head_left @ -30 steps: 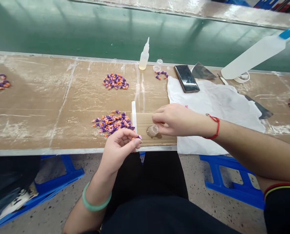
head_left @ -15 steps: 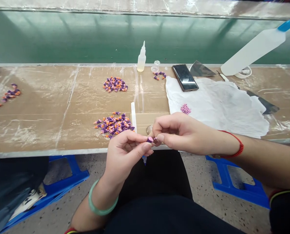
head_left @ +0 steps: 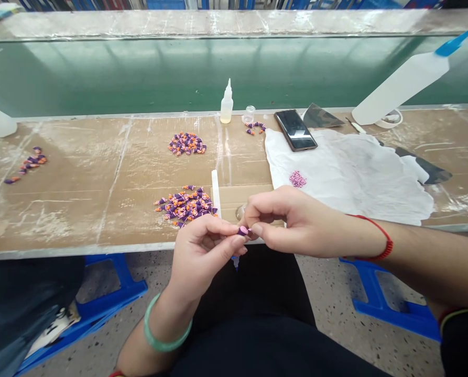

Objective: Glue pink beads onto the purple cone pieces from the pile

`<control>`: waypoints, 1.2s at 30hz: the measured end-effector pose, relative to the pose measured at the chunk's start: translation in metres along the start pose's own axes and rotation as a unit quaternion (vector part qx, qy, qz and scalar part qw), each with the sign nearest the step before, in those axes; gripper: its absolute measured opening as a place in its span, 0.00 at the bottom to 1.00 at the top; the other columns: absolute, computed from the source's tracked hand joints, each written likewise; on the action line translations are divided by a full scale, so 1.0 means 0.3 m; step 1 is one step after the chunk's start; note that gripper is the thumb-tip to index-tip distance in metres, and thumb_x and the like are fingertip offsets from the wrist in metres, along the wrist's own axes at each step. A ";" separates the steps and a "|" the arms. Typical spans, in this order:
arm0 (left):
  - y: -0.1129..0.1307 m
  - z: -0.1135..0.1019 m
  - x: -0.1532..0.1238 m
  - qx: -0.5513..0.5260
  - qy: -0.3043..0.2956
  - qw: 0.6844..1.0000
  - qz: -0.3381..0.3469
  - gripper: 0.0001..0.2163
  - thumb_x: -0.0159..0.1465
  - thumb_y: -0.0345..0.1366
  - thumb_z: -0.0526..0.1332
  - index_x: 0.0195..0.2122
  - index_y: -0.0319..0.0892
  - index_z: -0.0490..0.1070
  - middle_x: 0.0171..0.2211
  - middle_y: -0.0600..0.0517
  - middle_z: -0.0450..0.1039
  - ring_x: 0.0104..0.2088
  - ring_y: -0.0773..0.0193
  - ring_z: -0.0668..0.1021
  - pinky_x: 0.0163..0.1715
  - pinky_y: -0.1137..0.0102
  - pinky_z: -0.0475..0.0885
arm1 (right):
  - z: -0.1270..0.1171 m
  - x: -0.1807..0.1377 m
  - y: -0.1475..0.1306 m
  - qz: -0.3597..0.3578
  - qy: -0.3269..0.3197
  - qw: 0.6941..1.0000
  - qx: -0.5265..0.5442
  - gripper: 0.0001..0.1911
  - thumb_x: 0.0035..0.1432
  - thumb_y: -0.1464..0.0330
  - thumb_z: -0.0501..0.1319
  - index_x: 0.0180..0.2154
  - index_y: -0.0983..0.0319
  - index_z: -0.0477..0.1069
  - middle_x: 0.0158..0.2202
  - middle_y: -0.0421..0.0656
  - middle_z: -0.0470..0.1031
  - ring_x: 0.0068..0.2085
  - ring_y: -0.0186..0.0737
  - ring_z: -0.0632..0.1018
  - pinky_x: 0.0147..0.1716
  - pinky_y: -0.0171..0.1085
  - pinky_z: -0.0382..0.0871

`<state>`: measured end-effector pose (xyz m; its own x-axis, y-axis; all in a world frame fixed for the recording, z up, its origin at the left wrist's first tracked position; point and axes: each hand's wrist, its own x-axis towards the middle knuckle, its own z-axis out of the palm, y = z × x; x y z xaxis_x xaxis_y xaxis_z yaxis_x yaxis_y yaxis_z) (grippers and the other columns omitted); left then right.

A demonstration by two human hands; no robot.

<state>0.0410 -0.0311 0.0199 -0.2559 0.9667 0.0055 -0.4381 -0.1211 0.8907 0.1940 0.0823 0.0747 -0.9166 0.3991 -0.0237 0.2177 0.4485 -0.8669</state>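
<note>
Between thumb and forefinger, my left hand [head_left: 202, 248] pinches a small purple piece with a pink end face [head_left: 242, 230]. My right hand [head_left: 292, 222] is closed in a pinch right beside that pink face; whatever tiny thing its fingertips hold is too small to name. Just left of my hands lies a pile of purple, orange and pink figure pieces [head_left: 186, 204]. A second pile of the same pieces [head_left: 187, 143] sits farther back. Small pink bits [head_left: 297, 179] lie heaped on a white cloth [head_left: 359, 178] beyond my right hand.
A small dropper bottle [head_left: 226, 104], a clear cap [head_left: 249, 113] and a phone [head_left: 295, 130] stand or lie along the back. A large white bottle [head_left: 402, 89] leans at the right, near a tape roll [head_left: 391, 119]. A white strip [head_left: 215, 191] lies by the near pile. Blue stools [head_left: 119, 285] flank me below.
The view has tilted up a little, so the table's things appear lower. Both hands keep nearly the same pose around the purple piece.
</note>
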 end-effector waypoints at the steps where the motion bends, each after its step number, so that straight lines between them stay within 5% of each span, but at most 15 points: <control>1: 0.001 0.000 0.000 -0.001 -0.003 1.000 0.000 0.06 0.54 0.32 0.76 0.29 0.44 0.81 0.27 0.55 0.83 0.23 0.70 0.83 0.24 0.80 0.80 | 0.000 -0.001 0.000 -0.001 0.003 1.000 -0.003 0.07 0.57 0.72 0.55 0.27 0.62 0.65 0.23 0.37 0.71 0.25 0.29 0.67 0.24 0.29 0.62; 12: 0.001 0.026 -0.004 0.021 0.047 0.999 0.011 0.10 0.50 0.37 0.79 0.26 0.42 0.79 0.24 0.54 0.81 0.20 0.68 0.81 0.21 0.76 0.80 | 0.008 -0.010 -0.028 -0.036 0.039 0.997 -0.050 0.07 0.56 0.74 0.55 0.26 0.62 0.66 0.23 0.38 0.76 0.25 0.28 0.72 0.25 0.27 0.65; 30: 0.012 0.021 0.010 0.055 0.014 0.998 0.008 0.09 0.51 0.36 0.78 0.25 0.41 0.79 0.24 0.53 0.82 0.20 0.68 0.81 0.21 0.76 0.79 | 0.018 -0.034 -0.025 -0.077 0.054 0.984 -0.150 0.09 0.57 0.77 0.52 0.28 0.62 0.66 0.24 0.38 0.76 0.24 0.29 0.72 0.25 0.29 0.61; 36: 0.002 0.003 0.005 0.066 0.021 0.997 -0.037 0.10 0.53 0.38 0.77 0.32 0.42 0.80 0.28 0.52 0.83 0.25 0.66 0.83 0.28 0.74 0.81 | -0.006 -0.041 -0.023 -0.026 0.060 0.987 -0.146 0.07 0.61 0.72 0.54 0.33 0.61 0.69 0.28 0.40 0.77 0.27 0.32 0.74 0.26 0.32 0.64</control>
<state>0.0412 -0.0293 0.0210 -0.2639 0.9612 -0.0799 -0.3406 -0.0154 0.9401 0.2044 0.0758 0.0820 -0.8868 0.4530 0.0916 0.2741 0.6752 -0.6848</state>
